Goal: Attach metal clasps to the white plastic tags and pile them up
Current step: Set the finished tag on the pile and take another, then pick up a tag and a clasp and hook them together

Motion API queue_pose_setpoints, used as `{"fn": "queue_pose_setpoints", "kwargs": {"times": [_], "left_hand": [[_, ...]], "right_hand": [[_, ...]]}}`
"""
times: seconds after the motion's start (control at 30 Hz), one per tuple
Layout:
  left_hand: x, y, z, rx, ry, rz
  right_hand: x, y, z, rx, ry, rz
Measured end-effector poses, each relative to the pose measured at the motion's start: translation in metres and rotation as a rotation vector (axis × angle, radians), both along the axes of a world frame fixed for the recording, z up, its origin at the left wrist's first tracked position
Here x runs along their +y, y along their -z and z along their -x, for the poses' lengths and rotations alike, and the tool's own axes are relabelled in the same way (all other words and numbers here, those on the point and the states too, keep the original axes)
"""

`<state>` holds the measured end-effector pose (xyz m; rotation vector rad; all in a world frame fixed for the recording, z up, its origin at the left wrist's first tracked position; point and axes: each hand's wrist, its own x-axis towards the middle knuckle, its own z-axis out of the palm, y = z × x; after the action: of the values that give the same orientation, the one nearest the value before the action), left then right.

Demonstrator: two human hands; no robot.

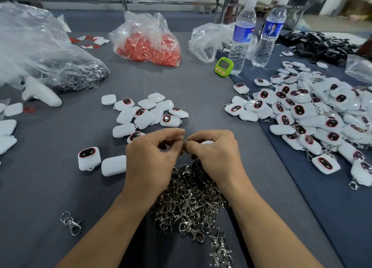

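Clasp heap (191,203) beneath wrists — tag (207,142) gripped in right hand (213,157).

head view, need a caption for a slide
A person's left hand and right hand join a metal clasp to a white tag over the clasp heap, finished pile to the right.

A grey cloth-covered counter (201,90). A heap of metal clasps (191,203) lies at the middle of its near edge. Loose white plastic tags (145,113) lie at its centre, with a large pile of clasped tags (314,115) along the right edge. Toward the far edge are a clear bag of red pieces (147,46), two water bottles (241,38) and a green timer (223,66).
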<state>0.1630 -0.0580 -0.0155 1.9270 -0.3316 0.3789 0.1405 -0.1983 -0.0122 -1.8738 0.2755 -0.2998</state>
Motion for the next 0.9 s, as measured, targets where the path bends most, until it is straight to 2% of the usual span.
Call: {"fn": "queue_pose_setpoints", "kwargs": {"times": [0.07,0.17,0.23,0.4,0.63,0.9], "left_hand": [[0.0008,0.0009,-0.0031,0.082,0.021,0.000],[0.0023,0.0000,-0.0053,0.158,0.045,0.053],[0.0024,-0.0003,-0.0055,0.140,0.029,0.048],[0.0015,0.0018,-0.0034,0.056,-0.037,-0.113],[0.0023,0.0007,-0.0042,0.100,0.004,-0.025],[0.0043,0.0006,-0.0056,0.124,0.079,0.003]], "right_hand": [[-0.0019,-0.0013,0.0000,-0.006,-0.002,-0.075],[-0.0033,-0.0017,-0.0003,-0.012,-0.003,-0.065],[-0.0022,-0.0004,-0.0002,-0.019,0.015,0.007],[0.0001,0.0021,0.0001,-0.049,0.051,0.147],[-0.0035,0.0006,-0.0017,-0.065,0.052,0.044],[-0.0061,0.0006,-0.0015,-0.096,-0.020,0.065]]}}
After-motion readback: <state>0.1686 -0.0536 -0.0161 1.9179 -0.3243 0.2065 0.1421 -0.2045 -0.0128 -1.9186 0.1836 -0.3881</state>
